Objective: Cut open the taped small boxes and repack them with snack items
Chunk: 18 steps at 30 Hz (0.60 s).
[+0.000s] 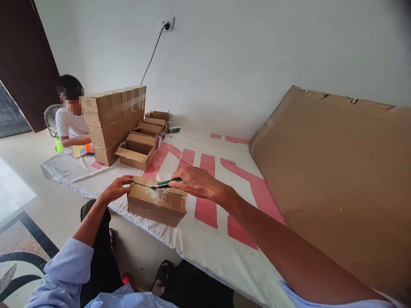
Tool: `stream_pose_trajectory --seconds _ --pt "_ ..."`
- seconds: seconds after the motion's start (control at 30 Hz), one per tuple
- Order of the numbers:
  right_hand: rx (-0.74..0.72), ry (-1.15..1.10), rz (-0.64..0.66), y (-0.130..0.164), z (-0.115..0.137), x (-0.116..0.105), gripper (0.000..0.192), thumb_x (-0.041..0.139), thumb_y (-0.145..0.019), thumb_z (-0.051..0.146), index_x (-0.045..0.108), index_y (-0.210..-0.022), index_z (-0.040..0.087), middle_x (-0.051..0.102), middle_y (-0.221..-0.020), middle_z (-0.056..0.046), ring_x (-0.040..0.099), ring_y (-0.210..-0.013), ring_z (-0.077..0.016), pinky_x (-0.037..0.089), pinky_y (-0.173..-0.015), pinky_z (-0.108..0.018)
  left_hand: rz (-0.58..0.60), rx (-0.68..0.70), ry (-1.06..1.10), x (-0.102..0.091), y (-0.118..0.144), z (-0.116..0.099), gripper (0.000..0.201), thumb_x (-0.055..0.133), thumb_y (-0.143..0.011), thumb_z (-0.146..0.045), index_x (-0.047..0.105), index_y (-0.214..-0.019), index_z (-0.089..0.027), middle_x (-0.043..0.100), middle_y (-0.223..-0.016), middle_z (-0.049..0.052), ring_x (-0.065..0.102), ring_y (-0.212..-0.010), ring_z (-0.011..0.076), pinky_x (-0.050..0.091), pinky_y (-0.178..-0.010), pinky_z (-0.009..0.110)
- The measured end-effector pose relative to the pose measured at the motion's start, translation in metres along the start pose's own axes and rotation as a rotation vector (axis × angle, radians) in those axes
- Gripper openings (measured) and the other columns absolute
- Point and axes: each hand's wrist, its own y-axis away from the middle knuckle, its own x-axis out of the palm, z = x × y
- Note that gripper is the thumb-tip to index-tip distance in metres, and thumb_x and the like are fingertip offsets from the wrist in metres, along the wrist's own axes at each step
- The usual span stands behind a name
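Right hand [194, 179] with fingers closed around a green-handled knife [170, 181], blade at the seam of a taped cardboard box [156, 203] on the near side of a cloth-covered table [205, 239]; left hand [114, 190], fingers partly open, apparently touching the box's left end

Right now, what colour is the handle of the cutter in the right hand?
Green cutter handle in the right hand; shows best in the head view.

Soft, even light falls on the small brown cardboard box [154, 210] before me, its clear plastic tape [158, 195] glinting. Left of the box, glare whitens the glossy pale floor tiles [14, 182]; far above its right, the view's corner blurs into darkness.
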Motion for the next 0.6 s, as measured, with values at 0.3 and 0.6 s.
stream_pose_trajectory --seconds 0.3,0.6 --pt "0.032 0.053 -0.034 0.018 -0.038 0.001 0.033 0.053 -0.098 0.039 0.08 -0.086 0.023 0.068 -0.077 -0.006 0.058 -0.072 -0.0191 0.03 -0.063 -0.031 0.008 0.009 -0.054 -0.004 0.0 -0.01 0.037 0.083 -0.075 -0.032 0.087 -0.111 -0.023 0.069 -0.147 0.011 0.057 -0.141 0.036 0.038 -0.126 0.049" --pt "0.376 -0.364 -0.549 0.099 -0.171 0.105 0.038 0.044 -0.093 0.048 0.071 -0.105 0.025 0.073 -0.088 -0.009 0.066 -0.073 -0.0251 0.05 -0.065 -0.036 0.062 0.034 -0.084 -0.005 -0.002 -0.018 0.041 0.086 -0.078 -0.038 0.086 -0.116 -0.025 0.065 -0.151 0.011 0.053 -0.147 0.0375 0.038 -0.127 0.049"
